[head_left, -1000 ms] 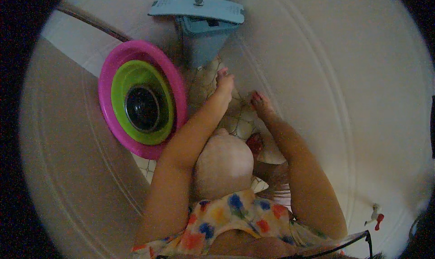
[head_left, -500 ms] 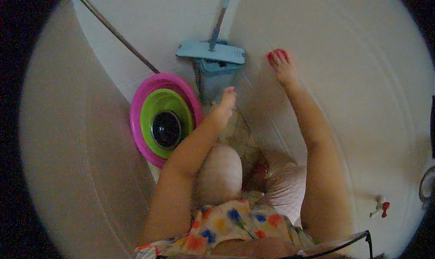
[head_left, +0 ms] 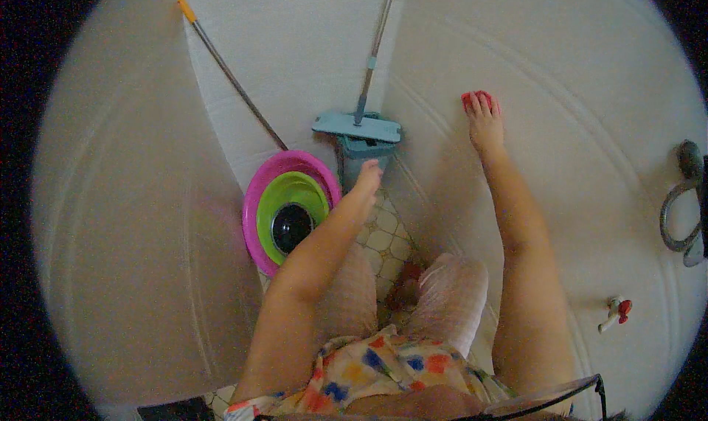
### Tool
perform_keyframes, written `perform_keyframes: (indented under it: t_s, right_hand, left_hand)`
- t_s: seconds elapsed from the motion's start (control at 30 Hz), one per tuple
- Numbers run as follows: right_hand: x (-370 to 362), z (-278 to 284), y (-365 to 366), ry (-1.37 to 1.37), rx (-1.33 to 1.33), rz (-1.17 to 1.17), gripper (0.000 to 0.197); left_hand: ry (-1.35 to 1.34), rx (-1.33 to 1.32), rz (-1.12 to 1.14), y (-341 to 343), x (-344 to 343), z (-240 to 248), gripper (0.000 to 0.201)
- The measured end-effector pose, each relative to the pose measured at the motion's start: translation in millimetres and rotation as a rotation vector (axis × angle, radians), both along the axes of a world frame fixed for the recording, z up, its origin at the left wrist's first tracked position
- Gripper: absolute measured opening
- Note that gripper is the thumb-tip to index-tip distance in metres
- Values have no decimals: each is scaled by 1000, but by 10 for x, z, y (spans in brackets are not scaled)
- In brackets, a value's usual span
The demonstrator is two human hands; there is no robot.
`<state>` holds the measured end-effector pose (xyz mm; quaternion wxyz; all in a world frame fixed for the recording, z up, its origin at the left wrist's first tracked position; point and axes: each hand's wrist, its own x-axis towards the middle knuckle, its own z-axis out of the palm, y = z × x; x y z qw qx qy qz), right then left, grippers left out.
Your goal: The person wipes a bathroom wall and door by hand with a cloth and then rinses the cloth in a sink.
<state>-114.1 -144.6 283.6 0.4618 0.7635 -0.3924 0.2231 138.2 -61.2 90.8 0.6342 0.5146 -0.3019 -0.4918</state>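
Note:
At the upper right, my right hand presses a small red pad flat against the pale wall. The pad's edge shows around my fingers; whether it is sponge or cloth I cannot tell. My left hand hangs in mid-air at the middle, seen edge-on, with loosely bent fingers and nothing visible in it. Behind that hand stands a blue mop bucket, with a light-blue flat mop resting across its top.
Left of my left forearm sit a pink basin, a green basin and a dark round bowl, nested. A yellow-tipped pole leans in the left corner. A red-handled tap and a shower hose are at the right wall.
The view has shifted, so the basins and mop appear lower and further right. My right hand stays on the wall with the red pad; my left hand still hovers near the bucket.

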Motion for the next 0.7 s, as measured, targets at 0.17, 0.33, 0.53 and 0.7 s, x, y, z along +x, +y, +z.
perform_keyframes:
  t_s: [0.17, 0.33, 0.53, 0.7]
  right_hand:
    - [-286, -70, 169, 66, 8, -95, 42]
    - [-65, -156, 237, -44, 13, -68, 40]
    - [11, -188, 83, -19, -58, -142, 43]
    - [94, -215, -206, -3, -17, -129, 42]
  left_hand:
    - [0, 20, 9, 245, -72, 342, 36]
    - [17, -1, 15, 214, 261, 388, 38]
    - [-21, 22, 51, 288, 330, 527, 38]
    - [7, 17, 67, 330, 544, 359, 38]
